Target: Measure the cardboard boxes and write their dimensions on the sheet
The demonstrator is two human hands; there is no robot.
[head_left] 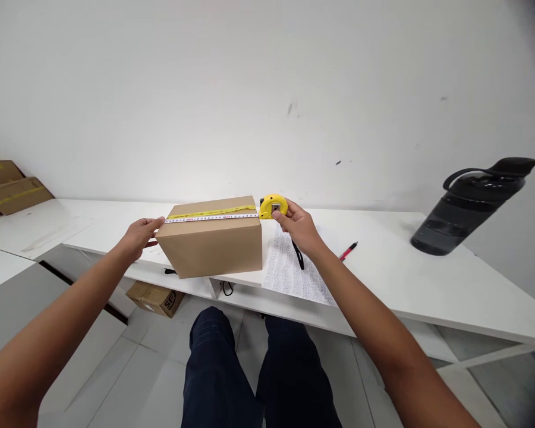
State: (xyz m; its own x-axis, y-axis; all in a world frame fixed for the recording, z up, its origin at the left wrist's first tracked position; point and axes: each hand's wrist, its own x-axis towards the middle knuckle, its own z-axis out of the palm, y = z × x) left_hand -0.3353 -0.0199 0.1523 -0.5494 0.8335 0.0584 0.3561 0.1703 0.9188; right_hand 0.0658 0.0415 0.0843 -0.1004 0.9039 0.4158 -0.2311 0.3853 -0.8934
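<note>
A brown cardboard box [214, 249] with yellow tape along its top sits at the front of the white table. Across its top lies the white blade of a tape measure [274, 206], pulled out from left to right. My right hand [301, 224] grips the yellow case at the box's right end, and a black wrist strap hangs below it. At the left end, my left hand [140, 235] pinches the blade's end against the box edge, thumb on top. The fingers behind the box corner are partly hidden.
A printed sheet [294, 270] lies under my right forearm, with a red pen [348, 251] beside it. A dark water bottle [470, 208] stands to the right. Taped boxes [20, 196] are stacked far left; another carton [154, 297] is on the floor.
</note>
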